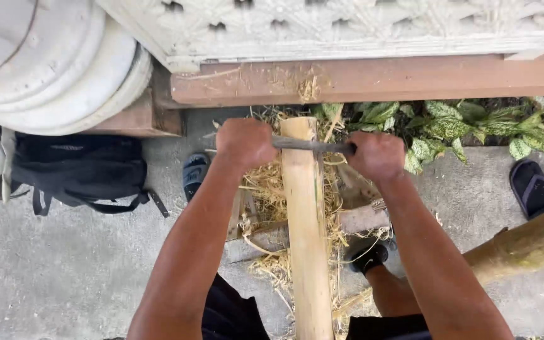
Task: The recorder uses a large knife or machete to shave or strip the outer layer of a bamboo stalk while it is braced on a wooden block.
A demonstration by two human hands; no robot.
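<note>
A pale, peeled bamboo pole runs from between my legs up to the wall base. A dark metal blade lies crosswise over the pole near its far end. My left hand is closed on the blade's left end. My right hand is closed on its right end. Both arms reach straight forward on either side of the pole. Pale shavings lie heaped under and beside the pole.
A black backpack lies at left under a white round column base. A second bamboo pole slants in at right. Dark sandals and a green-leafed plant sit by the carved wall's brown ledge. Wooden blocks support the pole.
</note>
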